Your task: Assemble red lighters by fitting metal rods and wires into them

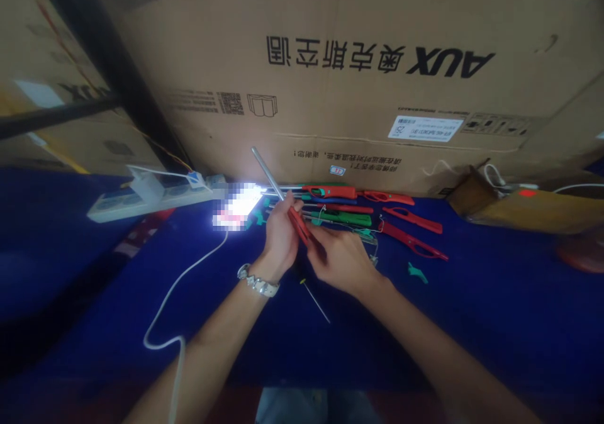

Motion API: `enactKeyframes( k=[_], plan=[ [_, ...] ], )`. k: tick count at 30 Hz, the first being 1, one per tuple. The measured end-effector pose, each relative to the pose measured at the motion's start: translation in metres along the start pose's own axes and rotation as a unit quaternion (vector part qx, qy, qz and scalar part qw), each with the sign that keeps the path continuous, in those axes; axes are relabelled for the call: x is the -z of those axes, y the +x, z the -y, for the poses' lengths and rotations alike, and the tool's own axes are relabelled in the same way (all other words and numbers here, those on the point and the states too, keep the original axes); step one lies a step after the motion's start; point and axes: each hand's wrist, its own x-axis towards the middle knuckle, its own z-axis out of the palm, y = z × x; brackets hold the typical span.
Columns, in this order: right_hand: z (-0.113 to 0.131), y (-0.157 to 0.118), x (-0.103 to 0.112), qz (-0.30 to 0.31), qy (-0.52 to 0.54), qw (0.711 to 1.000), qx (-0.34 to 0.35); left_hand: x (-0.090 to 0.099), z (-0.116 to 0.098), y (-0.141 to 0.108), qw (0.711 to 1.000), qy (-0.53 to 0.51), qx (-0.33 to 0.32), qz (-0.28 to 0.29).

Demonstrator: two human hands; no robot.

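A long-nosed lighter point(299, 224) with a red handle and a metal tube is held tilted above the blue table, its tube pointing up and to the left. My left hand point(279, 241) is closed around it near where the tube meets the handle. The fingers of my right hand point(346, 259) are closed on the handle's lower end, which they partly hide. Beneath my hands lies a thin screwdriver point(316, 301). Just beyond them are a green lighter point(344, 217), a red lighter point(337, 192) and several red handle shells point(415, 241).
A bright phone-like screen point(240, 205), blurred out, sits left of my hands with a white cable point(163, 304). Behind it stands a power strip point(141, 199). A large cardboard box point(330, 103) walls off the back. A small green part point(417, 272) lies at the right.
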Motion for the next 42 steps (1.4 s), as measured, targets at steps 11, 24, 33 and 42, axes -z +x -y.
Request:
enactKeyframes(
  k=[11, 24, 33, 42],
  plan=[
    [-0.007, 0.004, -0.021, -0.077, -0.022, 0.996, -0.031, 0.004, -0.003, 0.001, 0.999, 0.025, -0.009, 0.044],
    [-0.01, -0.005, -0.016, -0.117, 0.197, 0.971, -0.07, 0.024, -0.005, 0.011, 0.973, 0.123, 0.002, 0.196],
    [-0.007, -0.004, -0.028, -0.038, 0.493, 0.857, -0.148, 0.016, 0.003, 0.003, 0.976, 0.144, -0.026, 0.162],
    [-0.003, 0.002, -0.031, -0.086, 0.491, 0.856, -0.141, 0.015, 0.008, 0.002, 0.964, 0.196, 0.001, 0.178]
  ],
)
